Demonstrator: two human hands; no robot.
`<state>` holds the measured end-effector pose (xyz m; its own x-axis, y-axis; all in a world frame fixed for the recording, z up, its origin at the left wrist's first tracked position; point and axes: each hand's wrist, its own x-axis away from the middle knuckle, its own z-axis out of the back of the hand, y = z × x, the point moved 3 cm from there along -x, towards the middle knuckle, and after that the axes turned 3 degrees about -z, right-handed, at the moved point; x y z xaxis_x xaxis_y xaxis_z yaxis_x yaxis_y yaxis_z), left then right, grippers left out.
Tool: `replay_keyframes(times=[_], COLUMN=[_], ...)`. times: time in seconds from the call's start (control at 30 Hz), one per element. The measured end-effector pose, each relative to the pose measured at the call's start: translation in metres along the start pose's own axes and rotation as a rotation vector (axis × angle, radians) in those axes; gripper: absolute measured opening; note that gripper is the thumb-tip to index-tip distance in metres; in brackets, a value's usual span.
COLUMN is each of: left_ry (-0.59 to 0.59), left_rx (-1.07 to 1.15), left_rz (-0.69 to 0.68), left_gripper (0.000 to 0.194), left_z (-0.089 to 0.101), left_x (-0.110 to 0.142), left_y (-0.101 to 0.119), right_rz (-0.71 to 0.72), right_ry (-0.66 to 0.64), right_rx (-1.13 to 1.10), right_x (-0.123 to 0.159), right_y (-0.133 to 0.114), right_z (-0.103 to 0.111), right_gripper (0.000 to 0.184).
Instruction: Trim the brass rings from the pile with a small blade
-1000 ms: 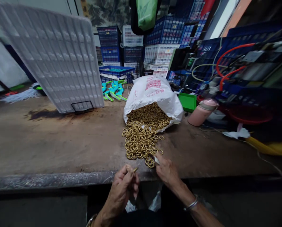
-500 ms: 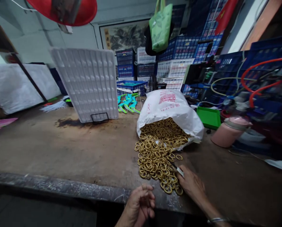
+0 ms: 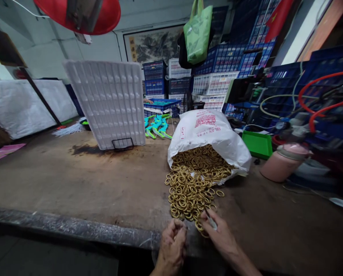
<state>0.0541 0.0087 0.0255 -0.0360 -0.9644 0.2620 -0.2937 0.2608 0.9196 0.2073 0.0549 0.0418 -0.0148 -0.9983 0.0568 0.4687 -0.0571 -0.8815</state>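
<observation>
A heap of brass-coloured rings (image 3: 190,189) spills from a white sack (image 3: 210,132) lying on the brown workbench (image 3: 74,184). At the near edge of the heap, my right hand (image 3: 220,237) pinches a small thin tool (image 3: 210,219) whose tip touches the nearest rings. My left hand (image 3: 173,245) is just left of it at the bench's front edge, fingers curled and pinched together; whatever they hold is too small to make out. The two hands almost touch.
A white moulded tray (image 3: 110,101) stands propped at the back left. Turquoise plastic parts (image 3: 157,126), a green tray (image 3: 257,143) and a pink flask (image 3: 283,163) sit behind and right of the sack. Stacked crates (image 3: 206,76) and hoses (image 3: 317,99) fill the back.
The view has tilted up from the bench edge. My right hand has drawn back to the near edge of the heap. My left hand has come closer to my right.
</observation>
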Motion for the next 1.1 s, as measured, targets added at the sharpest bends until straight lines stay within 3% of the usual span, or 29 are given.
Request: replay_keyframes(times=[0.17, 0.33, 0.43, 0.57, 0.73, 0.83, 1.1], left_ry=[-0.090, -0.156, -0.202, -0.191, -0.113, -0.093, -0.233], left_rx=[-0.232, -0.329, -0.279, -0.178, -0.050, -0.052, 0.000], left_rz=[-0.355, -0.375, -0.352, -0.260, -0.145, -0.091, 0.052], left_gripper=[0.024, 0.021, 0.021, 0.019, 0.022, 0.024, 0.035], left_z=[0.003, 0.007, 0.005, 0.003, 0.005, 0.007, 0.008], left_x=[0.010, 0.017, 0.020, 0.022, 0.019, 0.017, 0.015], left_y=[0.025, 0.035, 0.036, 0.033, 0.027, 0.024, 0.014], right_rz=[-0.141, -0.415, -0.467, -0.419, -0.183, -0.122, -0.061], right_ry=[-0.203, -0.338, -0.379, -0.365, -0.236, -0.199, -0.177], right_rx=[-0.240, -0.517, -0.619, -0.581, -0.349, -0.232, -0.176], right_x=[0.022, 0.035, 0.039, 0.039, 0.032, 0.029, 0.031], right_y=[-0.023, -0.032, -0.033, -0.028, -0.023, -0.025, -0.027], right_z=[-0.029, -0.035, -0.035, -0.039, -0.041, -0.041, -0.041], right_gripper=[0.018, 0.018, 0.019, 0.023, 0.028, 0.024, 0.026])
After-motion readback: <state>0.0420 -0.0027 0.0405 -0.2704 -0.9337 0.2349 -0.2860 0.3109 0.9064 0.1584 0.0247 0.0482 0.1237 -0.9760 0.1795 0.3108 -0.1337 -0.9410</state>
